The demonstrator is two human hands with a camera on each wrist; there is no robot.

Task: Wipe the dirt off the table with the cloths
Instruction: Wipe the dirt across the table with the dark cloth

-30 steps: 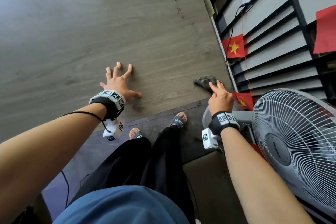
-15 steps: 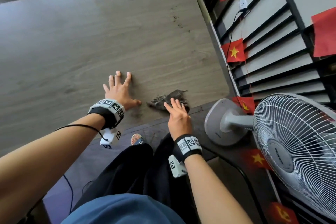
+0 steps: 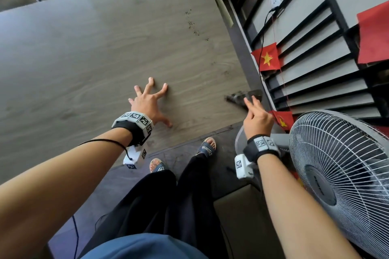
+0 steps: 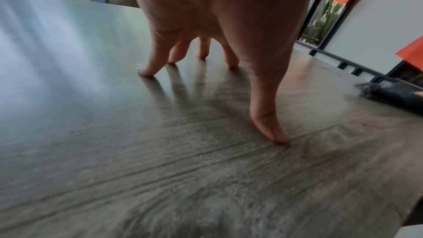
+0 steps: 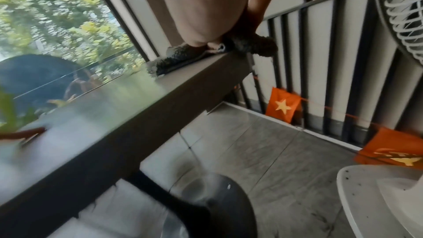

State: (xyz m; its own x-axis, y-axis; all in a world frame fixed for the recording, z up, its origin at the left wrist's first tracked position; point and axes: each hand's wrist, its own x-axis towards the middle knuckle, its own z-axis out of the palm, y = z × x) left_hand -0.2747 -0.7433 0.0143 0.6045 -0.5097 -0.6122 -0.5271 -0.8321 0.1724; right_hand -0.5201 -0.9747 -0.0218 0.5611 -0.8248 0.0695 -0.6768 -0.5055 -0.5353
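1. Cloth: dark, fuzzy rag at the near right corner of the table, one end over the table's right edge in the right wrist view. Looks soft, limp and light; it will likely bunch instead of sliding flat.
2. Your right hand presses on the cloth with straight fingers. You're not gripping it, so spread them across its middle to hold it flat.
3. Your left hand is open, splayed fingertips planted on the table, well left of the cloth, holding nothing.
4. Dirt: dark specks further up the table from the cloth, near the same right edge; not wiped yet.
5. Fan stands right of the table, near your right arm.
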